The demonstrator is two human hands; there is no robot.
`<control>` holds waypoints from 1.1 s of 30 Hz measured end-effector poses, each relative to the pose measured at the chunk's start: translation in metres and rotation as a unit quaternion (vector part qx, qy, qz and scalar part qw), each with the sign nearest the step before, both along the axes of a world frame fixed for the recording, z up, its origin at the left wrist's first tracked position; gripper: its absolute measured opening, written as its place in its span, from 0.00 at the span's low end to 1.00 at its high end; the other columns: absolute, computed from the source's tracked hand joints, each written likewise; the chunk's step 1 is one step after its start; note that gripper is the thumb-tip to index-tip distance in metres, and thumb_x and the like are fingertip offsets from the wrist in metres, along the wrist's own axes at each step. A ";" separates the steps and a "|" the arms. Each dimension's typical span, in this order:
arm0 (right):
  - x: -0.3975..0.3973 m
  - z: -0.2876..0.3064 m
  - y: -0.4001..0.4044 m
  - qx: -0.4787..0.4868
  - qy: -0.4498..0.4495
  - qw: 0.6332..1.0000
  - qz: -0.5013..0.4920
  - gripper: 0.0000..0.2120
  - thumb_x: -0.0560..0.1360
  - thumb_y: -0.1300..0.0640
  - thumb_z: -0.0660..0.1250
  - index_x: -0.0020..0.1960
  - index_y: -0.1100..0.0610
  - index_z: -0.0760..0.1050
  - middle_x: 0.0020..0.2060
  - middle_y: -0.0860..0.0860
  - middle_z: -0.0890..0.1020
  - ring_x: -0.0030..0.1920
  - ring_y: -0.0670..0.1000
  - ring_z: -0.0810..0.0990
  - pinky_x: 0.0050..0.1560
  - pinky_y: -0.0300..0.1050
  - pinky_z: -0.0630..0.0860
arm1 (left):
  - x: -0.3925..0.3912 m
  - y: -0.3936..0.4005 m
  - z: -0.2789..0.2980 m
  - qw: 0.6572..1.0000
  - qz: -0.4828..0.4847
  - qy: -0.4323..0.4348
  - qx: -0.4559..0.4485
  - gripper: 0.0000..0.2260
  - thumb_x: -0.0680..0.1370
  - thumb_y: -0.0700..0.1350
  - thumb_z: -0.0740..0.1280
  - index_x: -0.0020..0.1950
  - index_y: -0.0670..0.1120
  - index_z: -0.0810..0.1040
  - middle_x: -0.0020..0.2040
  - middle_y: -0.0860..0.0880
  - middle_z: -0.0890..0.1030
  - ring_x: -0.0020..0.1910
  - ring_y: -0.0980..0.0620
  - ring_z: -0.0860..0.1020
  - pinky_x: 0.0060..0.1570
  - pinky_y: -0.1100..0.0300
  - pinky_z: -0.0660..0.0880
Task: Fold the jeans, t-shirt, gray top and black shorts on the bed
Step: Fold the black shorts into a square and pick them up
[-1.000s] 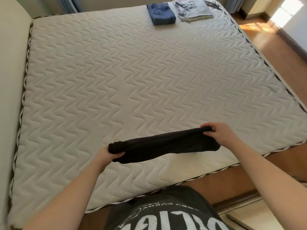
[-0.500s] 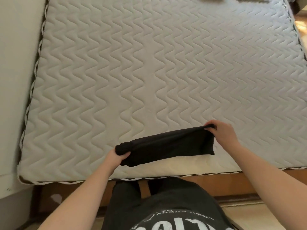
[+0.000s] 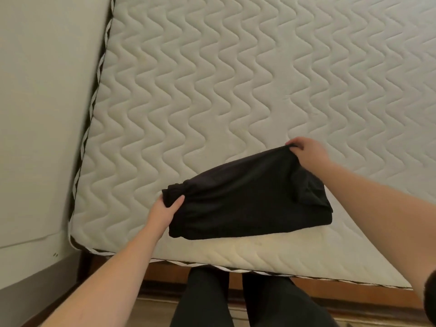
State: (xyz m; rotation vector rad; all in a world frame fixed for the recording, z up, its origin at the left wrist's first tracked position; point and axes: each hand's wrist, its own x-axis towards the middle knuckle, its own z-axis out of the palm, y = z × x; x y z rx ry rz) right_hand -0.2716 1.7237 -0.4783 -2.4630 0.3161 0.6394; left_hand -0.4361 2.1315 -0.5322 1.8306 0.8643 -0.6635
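Observation:
The black shorts point(image 3: 247, 197) are folded into a thick rectangle near the front edge of the bed point(image 3: 212, 90), a quilted white mattress. My left hand point(image 3: 165, 211) grips the gathered waistband end on the left. My right hand point(image 3: 309, 153) pinches the far right corner of the shorts, holding it slightly raised. The lower edge of the shorts rests on the mattress. The jeans, t-shirt and gray top are out of view.
A pale wall point(image 3: 42, 102) runs along the bed's left side. The wooden bed frame point(image 3: 330, 296) shows below the mattress's front edge. My legs in dark trousers point(image 3: 236, 300) stand against it.
The camera has tilted down, so the folded clothes at the far end left the view. The shorts now hang lower and spread wider between my hands, near the mattress.

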 end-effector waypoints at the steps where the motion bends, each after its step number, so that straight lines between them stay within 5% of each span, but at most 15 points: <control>1: 0.008 -0.008 0.010 0.003 0.003 1.000 -0.003 0.11 0.80 0.58 0.62 0.57 0.49 0.80 0.53 0.46 0.81 0.56 0.51 0.77 0.58 0.43 0.69 | 0.007 0.008 -0.004 1.000 0.001 -0.004 0.011 0.27 0.74 0.62 0.70 0.67 0.51 0.72 0.55 0.55 0.77 0.55 0.50 0.76 0.52 0.56 0.73; 7: 0.047 -0.038 0.058 -0.007 0.011 1.000 -0.013 0.14 0.81 0.61 0.59 0.61 0.52 0.79 0.59 0.51 0.81 0.60 0.55 0.77 0.61 0.43 0.68 | 0.040 0.042 -0.030 0.998 -0.007 0.010 0.062 0.27 0.76 0.61 0.68 0.70 0.49 0.71 0.62 0.50 0.78 0.62 0.45 0.76 0.60 0.50 0.73; 11: 0.061 -0.043 0.074 0.002 0.030 0.998 -0.048 0.20 0.81 0.66 0.56 0.69 0.53 0.71 0.63 0.51 0.78 0.62 0.54 0.76 0.54 0.37 0.70 | 0.049 0.047 -0.038 0.994 0.007 0.023 0.110 0.28 0.76 0.54 0.71 0.73 0.46 0.67 0.68 0.46 0.75 0.64 0.44 0.75 0.63 0.47 0.74; 21: 0.005 -0.051 0.020 -0.028 0.045 0.989 -0.140 0.16 0.83 0.62 0.53 0.63 0.53 0.76 0.60 0.52 0.80 0.56 0.53 0.77 0.57 0.43 0.71 | 0.090 -0.030 -0.022 0.957 -0.157 -0.164 0.183 0.16 0.79 0.47 0.67 0.66 0.50 0.75 0.60 0.50 0.77 0.60 0.50 0.74 0.62 0.53 0.72; 28: -0.033 -0.075 -0.042 -0.006 0.078 0.962 -0.262 0.14 0.82 0.59 0.57 0.65 0.54 0.74 0.56 0.52 0.79 0.44 0.49 0.76 0.34 0.35 0.67 | 0.124 -0.135 -0.038 0.926 -0.311 -0.189 0.096 0.16 0.80 0.46 0.66 0.68 0.53 0.74 0.62 0.54 0.77 0.62 0.55 0.75 0.61 0.60 0.69; 33: -0.045 -0.098 -0.047 0.027 0.086 0.914 -0.395 0.12 0.80 0.51 0.63 0.61 0.53 0.70 0.56 0.52 0.78 0.48 0.53 0.76 0.50 0.49 0.75 | 0.157 -0.192 -0.054 0.882 -0.389 -0.234 0.126 0.19 0.80 0.44 0.66 0.70 0.54 0.71 0.69 0.52 0.73 0.68 0.51 0.71 0.67 0.55 0.67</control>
